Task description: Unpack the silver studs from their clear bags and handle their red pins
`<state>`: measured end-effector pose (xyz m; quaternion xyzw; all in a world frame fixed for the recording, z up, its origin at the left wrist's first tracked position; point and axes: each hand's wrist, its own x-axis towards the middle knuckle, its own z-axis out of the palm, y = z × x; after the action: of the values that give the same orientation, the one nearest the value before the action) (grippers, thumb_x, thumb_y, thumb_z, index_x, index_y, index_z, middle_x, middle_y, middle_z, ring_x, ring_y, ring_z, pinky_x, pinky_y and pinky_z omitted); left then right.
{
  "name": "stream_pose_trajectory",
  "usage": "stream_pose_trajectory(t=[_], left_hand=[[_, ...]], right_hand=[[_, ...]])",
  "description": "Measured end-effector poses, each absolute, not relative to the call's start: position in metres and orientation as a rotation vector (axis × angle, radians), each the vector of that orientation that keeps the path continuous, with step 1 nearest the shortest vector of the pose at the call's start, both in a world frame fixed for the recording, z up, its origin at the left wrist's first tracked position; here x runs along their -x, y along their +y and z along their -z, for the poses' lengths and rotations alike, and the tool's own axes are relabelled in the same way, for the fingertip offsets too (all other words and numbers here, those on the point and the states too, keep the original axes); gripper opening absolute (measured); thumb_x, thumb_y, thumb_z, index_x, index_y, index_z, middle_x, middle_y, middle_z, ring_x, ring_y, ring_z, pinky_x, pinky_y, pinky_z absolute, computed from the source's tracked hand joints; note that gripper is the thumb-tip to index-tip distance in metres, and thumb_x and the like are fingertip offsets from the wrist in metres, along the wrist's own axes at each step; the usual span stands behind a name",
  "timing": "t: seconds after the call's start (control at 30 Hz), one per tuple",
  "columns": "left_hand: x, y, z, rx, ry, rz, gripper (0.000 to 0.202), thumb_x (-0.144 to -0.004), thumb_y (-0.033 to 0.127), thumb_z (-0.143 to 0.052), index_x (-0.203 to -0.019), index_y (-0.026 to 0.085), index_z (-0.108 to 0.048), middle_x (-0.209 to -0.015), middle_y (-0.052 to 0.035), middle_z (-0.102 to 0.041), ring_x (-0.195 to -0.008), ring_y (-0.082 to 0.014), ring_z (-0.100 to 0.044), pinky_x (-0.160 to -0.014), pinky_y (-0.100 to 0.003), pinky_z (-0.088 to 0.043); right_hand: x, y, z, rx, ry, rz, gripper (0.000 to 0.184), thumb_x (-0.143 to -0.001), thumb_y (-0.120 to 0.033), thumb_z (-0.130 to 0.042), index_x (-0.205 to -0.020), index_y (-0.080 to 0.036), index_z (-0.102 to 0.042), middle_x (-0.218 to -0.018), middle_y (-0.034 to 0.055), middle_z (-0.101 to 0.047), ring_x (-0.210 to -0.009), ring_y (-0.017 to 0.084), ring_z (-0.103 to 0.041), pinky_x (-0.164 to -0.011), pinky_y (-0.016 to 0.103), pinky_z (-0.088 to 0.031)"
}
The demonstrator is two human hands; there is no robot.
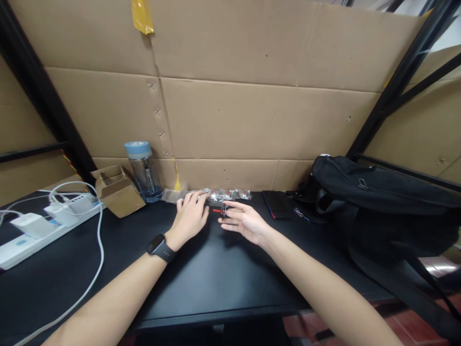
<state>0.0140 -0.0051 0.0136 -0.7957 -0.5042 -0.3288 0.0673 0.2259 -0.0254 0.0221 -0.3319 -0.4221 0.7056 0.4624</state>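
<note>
Head view: right hand point(248, 222) pinches small round black thing point(224, 211) with red loop point(216, 210), over middle of desk point(216, 274), toward back edge. Left hand point(190, 214) beside it, fingers bit apart; cannot tell if gripping. Clear packets point(236, 194) along back edge, red bits point(228, 192) inside. Toward back left corner: brown box point(124, 198), inside hard to see; clear bottle point(144, 175), blue lid point(137, 150), something thin inside. Black bag point(382, 192) by right edge, inside hidden.
</note>
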Motion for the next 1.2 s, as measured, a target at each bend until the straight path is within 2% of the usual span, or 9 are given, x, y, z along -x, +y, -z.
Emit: stream_pose_trajectory(t=[0.1,0.23,0.33,0.43,0.5,0.63,0.8,0.97,1.2], left_hand=[[-0.009,0.004,-0.005,2.412,-1.471,0.865,0.045,-0.094,0.028,-0.05,-0.139,0.023,-0.049,-0.147,-0.0159,-0.049,-0.133,-0.0347,-0.041,-0.103,-0.053,-0.033],[-0.011,0.014,0.007,2.537,-1.475,0.792,0.05,-0.095,0.029,-0.048,-0.145,0.026,-0.044,-0.152,-0.0129,-0.046,-0.136,-0.0338,-0.038,-0.104,-0.053,-0.033],[-0.013,0.015,0.007,2.602,-1.497,0.804,0.046,-0.096,0.027,-0.044,-0.142,0.026,-0.047,-0.148,-0.0112,-0.05,-0.133,-0.0315,-0.041,-0.102,-0.052,-0.035],[-0.01,0.01,0.0,2.589,-1.44,0.774,0.036,-0.094,0.025,-0.048,-0.128,0.028,-0.059,-0.139,-0.0091,-0.056,-0.129,-0.0321,-0.041,-0.1,-0.052,-0.035],[-0.008,0.006,-0.005,2.604,-1.364,0.751,0.032,-0.093,0.024,-0.051,-0.123,0.029,-0.062,-0.135,-0.0083,-0.058,-0.127,-0.0315,-0.042,-0.1,-0.051,-0.035],[-0.014,0.0,-0.006,2.652,-1.217,0.711,0.037,-0.095,0.023,-0.049,-0.13,0.03,-0.058,-0.138,-0.008,-0.056,-0.126,-0.0293,-0.043,-0.1,-0.047,-0.036],[-0.031,-0.001,0.006,2.659,-1.087,0.608,0.05,-0.095,0.01,-0.04,-0.139,0.033,-0.052,-0.144,-0.0063,-0.055,-0.129,-0.0291,-0.043,-0.1,-0.048,-0.035],[-0.032,0.002,0.009,2.549,-1.068,0.549,0.042,-0.092,0.008,-0.047,-0.121,0.031,-0.065,-0.148,-0.005,-0.051,-0.136,-0.0334,-0.039,-0.102,-0.052,-0.034],[-0.028,0.004,0.003,2.504,-1.141,0.676,0.021,-0.09,0.01,-0.054,-0.095,0.022,-0.07,-0.134,-0.0125,-0.059,-0.131,-0.0348,-0.044,-0.102,-0.052,-0.035]], right_hand=[[-0.224,-0.027,-0.022,0.817,-1.017,-1.773,0.048,-0.08,-0.014,-0.076,-0.126,-0.019,-0.062,-0.101,0.0081,-0.073,-0.09,0.023,-0.076,-0.095,0.046,-0.058],[-0.222,-0.026,-0.02,0.798,-0.991,-1.809,0.05,-0.079,-0.013,-0.077,-0.126,-0.018,-0.062,-0.101,0.0076,-0.073,-0.091,0.023,-0.076,-0.096,0.043,-0.058],[-0.22,-0.025,-0.018,0.788,-0.98,-1.814,0.048,-0.078,-0.013,-0.077,-0.124,-0.018,-0.063,-0.098,0.0072,-0.073,-0.091,0.022,-0.076,-0.096,0.041,-0.058],[-0.22,-0.023,-0.018,0.817,-0.951,-1.798,0.046,-0.078,-0.012,-0.076,-0.122,-0.017,-0.064,-0.096,0.0067,-0.073,-0.089,0.022,-0.076,-0.095,0.04,-0.058],[-0.224,-0.02,-0.02,0.83,-0.941,-1.778,0.044,-0.079,-0.01,-0.075,-0.121,-0.016,-0.064,-0.098,0.0078,-0.073,-0.089,0.023,-0.076,-0.095,0.041,-0.059],[-0.24,-0.009,-0.028,0.822,-0.93,-1.678,0.042,-0.081,-0.008,-0.072,-0.121,-0.017,-0.064,-0.101,0.0091,-0.074,-0.089,0.022,-0.076,-0.094,0.041,-0.06],[-0.259,0.001,-0.037,0.87,-0.941,-1.564,0.036,-0.082,-0.008,-0.071,-0.117,-0.017,-0.066,-0.098,0.0078,-0.074,-0.085,0.021,-0.076,-0.091,0.041,-0.061],[-0.265,0.002,-0.037,0.896,-0.974,-1.589,0.037,-0.081,-0.007,-0.072,-0.117,-0.017,-0.066,-0.098,0.0083,-0.074,-0.085,0.021,-0.076,-0.091,0.041,-0.06],[-0.266,0.005,-0.028,0.882,-1.115,-1.63,0.041,-0.081,-0.012,-0.075,-0.121,-0.019,-0.066,-0.095,0.0073,-0.073,-0.086,0.022,-0.076,-0.085,0.039,-0.062]])
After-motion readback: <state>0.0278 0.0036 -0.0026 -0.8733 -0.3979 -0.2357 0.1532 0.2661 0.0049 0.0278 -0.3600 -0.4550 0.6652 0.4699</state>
